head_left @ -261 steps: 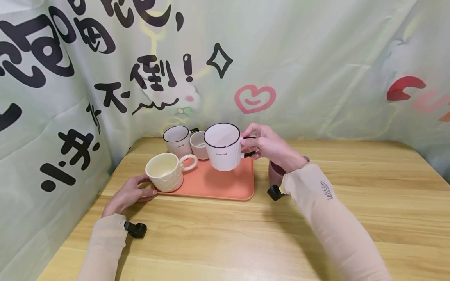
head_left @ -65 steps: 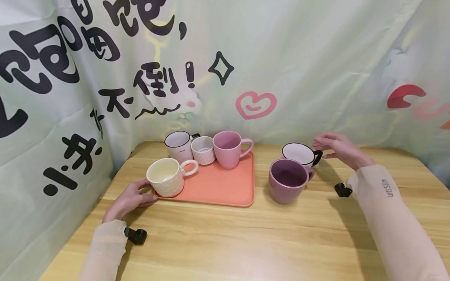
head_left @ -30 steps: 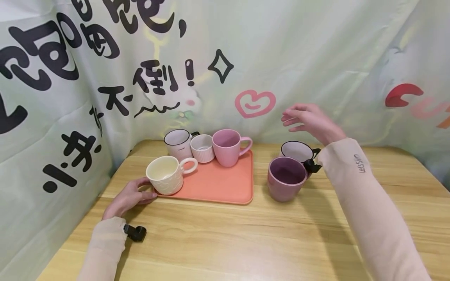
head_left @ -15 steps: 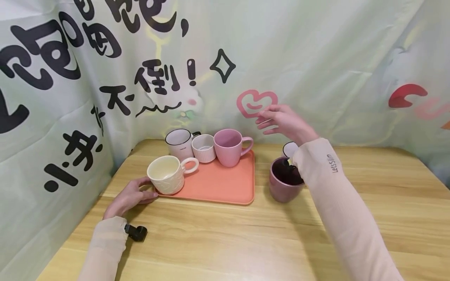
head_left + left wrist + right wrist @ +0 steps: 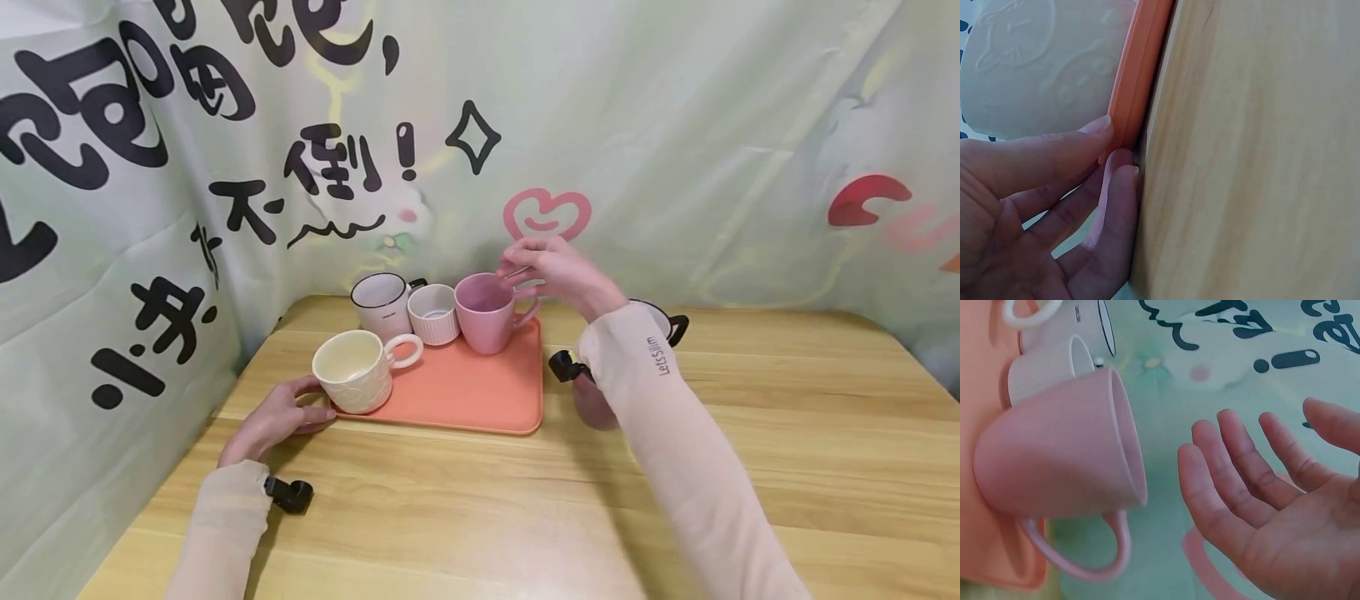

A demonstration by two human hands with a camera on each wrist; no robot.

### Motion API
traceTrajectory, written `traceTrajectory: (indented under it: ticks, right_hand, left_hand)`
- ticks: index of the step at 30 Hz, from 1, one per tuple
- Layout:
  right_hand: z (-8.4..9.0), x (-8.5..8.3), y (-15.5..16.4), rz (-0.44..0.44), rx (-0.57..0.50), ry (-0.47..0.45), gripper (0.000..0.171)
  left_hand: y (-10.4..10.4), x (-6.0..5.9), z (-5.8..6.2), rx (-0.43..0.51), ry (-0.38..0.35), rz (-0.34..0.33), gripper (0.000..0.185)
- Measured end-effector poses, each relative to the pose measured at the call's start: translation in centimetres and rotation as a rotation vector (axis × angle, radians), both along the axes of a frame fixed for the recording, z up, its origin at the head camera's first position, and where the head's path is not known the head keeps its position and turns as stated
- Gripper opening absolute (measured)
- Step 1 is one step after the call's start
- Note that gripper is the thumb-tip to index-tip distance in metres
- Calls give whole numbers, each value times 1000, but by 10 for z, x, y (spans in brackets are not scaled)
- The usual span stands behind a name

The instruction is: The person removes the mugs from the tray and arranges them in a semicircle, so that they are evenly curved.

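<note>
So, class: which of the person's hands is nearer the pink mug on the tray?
Right. The right hand hovers open just above the pink mug; the left hand touches the tray edge beside the cream mug.

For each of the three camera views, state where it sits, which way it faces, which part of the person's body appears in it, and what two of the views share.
Head: high, looking forward and down at the table; both sleeved arms show.
Left wrist: low beside the left hand, whose fingers touch the orange tray edge.
Right wrist: behind the open right hand, facing the pink mug.
Shared: the pink mug appears in head and right wrist views.
</note>
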State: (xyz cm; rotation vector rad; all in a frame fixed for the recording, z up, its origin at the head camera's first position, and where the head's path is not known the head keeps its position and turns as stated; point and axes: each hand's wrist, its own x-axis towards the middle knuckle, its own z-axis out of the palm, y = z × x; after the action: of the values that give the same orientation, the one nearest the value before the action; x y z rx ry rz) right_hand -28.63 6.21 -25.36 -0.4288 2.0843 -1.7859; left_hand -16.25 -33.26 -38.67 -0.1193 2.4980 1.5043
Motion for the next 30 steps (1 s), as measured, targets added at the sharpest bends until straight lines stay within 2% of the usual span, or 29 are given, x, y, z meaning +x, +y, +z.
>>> traceTrajectory:
  ticks: [9,15,19,30]
  right_hand:
    - [-7,8,-17,46,33,-31,29]
    - [-13,12,-31,69,-71,-47,31]
    - [-17,13,-38,97,-103,-40,30]
    - [-28,16,-57,121,-33,-51,26]
  left_hand:
    - [1,0,0,5,4,-2,68]
    - [1,0,-1,-8,2,-3,69]
    - [0,1,-2,-7,8,0,67]
    - [0,0,-2,-6,10,0,68]
